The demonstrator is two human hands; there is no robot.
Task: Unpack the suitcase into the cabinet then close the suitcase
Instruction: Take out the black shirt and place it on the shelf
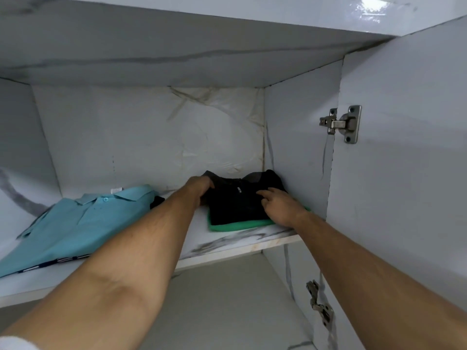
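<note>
Both my arms reach into the open cabinet. A folded black garment [235,203] lies on a folded green garment [237,226] at the right end of the marble-patterned shelf [227,245]. My left hand [201,189] grips the black garment's left edge, fingers curled over it. My right hand [280,207] rests on its right side with fingers fairly straight. A folded light blue polo shirt [75,223] lies on the shelf's left part. The suitcase is out of view.
The cabinet's right door [404,160] stands open, with metal hinges at top [341,123] and lower down [319,304]. The back wall [151,135] has wrinkled white lining. A lower compartment [227,299] shows below the shelf.
</note>
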